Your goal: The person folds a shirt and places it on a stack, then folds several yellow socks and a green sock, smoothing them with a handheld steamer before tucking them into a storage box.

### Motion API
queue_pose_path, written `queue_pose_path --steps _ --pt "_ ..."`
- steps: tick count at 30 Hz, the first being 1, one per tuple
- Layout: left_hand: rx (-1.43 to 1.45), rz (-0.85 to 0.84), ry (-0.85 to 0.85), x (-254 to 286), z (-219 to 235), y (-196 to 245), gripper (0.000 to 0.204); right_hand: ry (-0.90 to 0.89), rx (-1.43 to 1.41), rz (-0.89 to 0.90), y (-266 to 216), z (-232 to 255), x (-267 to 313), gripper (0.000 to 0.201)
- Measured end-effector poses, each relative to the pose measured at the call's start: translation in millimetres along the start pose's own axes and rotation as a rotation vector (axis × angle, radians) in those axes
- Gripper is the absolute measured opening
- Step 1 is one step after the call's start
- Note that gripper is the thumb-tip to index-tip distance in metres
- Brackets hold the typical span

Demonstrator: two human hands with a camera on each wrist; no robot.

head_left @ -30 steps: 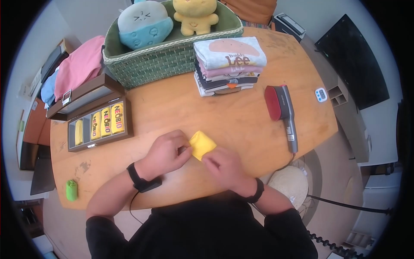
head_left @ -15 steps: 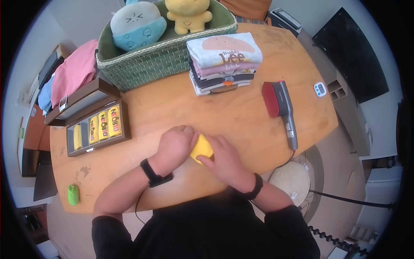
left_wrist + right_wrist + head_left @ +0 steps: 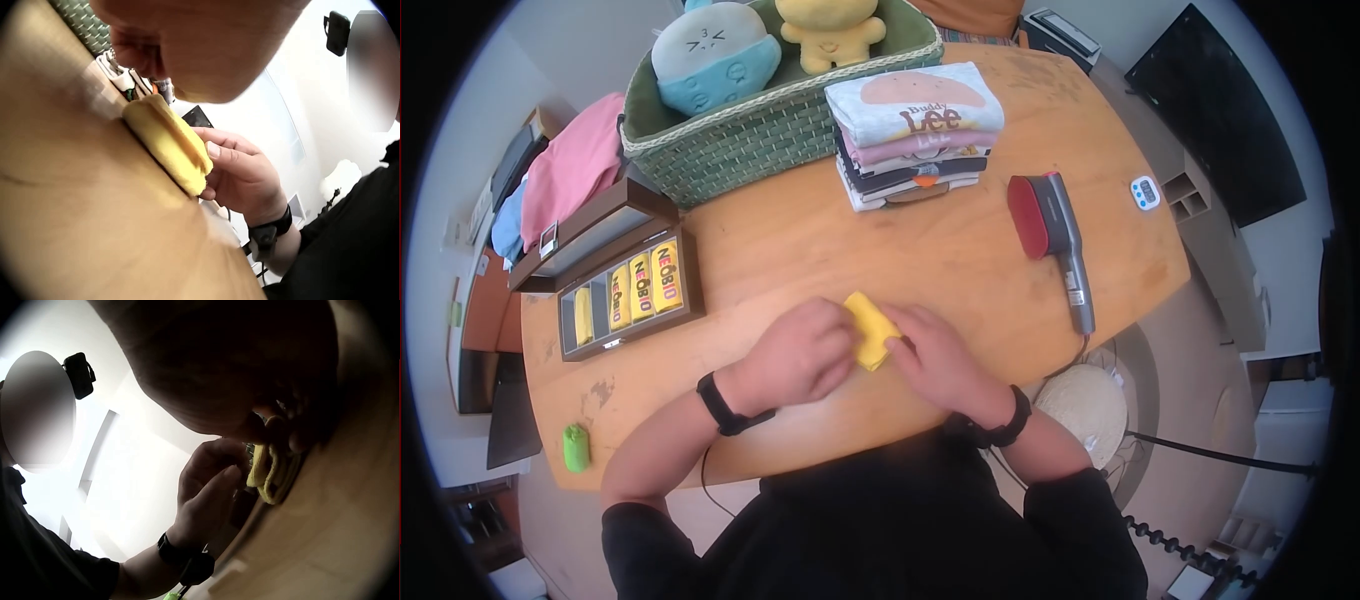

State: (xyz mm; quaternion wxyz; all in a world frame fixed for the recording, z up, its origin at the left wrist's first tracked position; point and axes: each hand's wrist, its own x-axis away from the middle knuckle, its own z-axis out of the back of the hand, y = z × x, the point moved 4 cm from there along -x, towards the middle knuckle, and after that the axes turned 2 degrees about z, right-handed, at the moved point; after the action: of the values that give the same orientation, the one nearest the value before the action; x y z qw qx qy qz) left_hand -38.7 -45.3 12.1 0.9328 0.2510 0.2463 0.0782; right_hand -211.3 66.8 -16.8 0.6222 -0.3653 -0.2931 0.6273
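A folded yellow cloth (image 3: 872,332) lies on the wooden table between the two hands; the left wrist view shows it as a thick roll (image 3: 169,144), and in the right wrist view its layered end (image 3: 272,478) shows. The right hand (image 3: 940,358) pinches its right side between thumb and fingers. The left hand (image 3: 798,350) is at its left edge with the fingers curled; whether they grip the cloth is hidden. At the left, an open brown box (image 3: 692,290) has several yellow rolled pieces (image 3: 640,285) marked NEOBIO in its compartments.
A green woven basket (image 3: 730,155) with two plush toys stands at the back, beside a stack of folded shirts (image 3: 915,135). A grey and red handheld appliance (image 3: 1055,235) and small timer (image 3: 1145,193) lie right. A green roll (image 3: 576,448) is near the left edge.
The cloth looks longer and narrower than half a second ago, when the right hand covered more of it. The left hand has shifted slightly down and right. The head view has moved a little.
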Motion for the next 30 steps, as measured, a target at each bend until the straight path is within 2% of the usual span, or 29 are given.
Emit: queue_pose_path --steps 1,5,7,16,20,23,25,30 --pt "0.018 -0.182 -0.112 3.4 -2.6 9.7 0.013 -0.005 -0.01 -0.008 -0.4 -0.6 -0.4 0.05" --pt "-0.1 -0.193 -0.169 8.5 -12.6 13.8 0.013 0.023 -0.014 0.039 -0.8 2.0 -2.6 0.052" --pt "-0.11 -0.115 -0.158 6.7 -15.6 10.3 0.01 -0.029 -0.038 -0.043 -4.3 4.5 -1.4 0.055" --pt "-0.144 -0.184 -0.306 8.1 -7.2 8.0 0.008 0.049 0.0 0.015 0.5 -1.8 -0.4 0.055" --pt "-0.187 -0.2 -0.302 11.4 -6.0 10.1 0.012 0.002 0.023 -0.002 -1.3 3.3 -2.1 0.057" --pt "-0.175 -0.109 -0.232 8.1 -10.1 14.7 0.021 -0.078 -0.025 0.075 -1.3 5.9 -2.9 0.057" --pt "-0.186 -0.031 -0.249 7.7 -14.8 12.1 0.029 -0.165 0.126 0.154 1.2 1.4 -4.1 0.056" --pt "-0.152 0.01 -0.172 7.8 -14.0 8.0 0.037 -0.121 0.143 0.203 1.8 0.5 -12.0 0.05"
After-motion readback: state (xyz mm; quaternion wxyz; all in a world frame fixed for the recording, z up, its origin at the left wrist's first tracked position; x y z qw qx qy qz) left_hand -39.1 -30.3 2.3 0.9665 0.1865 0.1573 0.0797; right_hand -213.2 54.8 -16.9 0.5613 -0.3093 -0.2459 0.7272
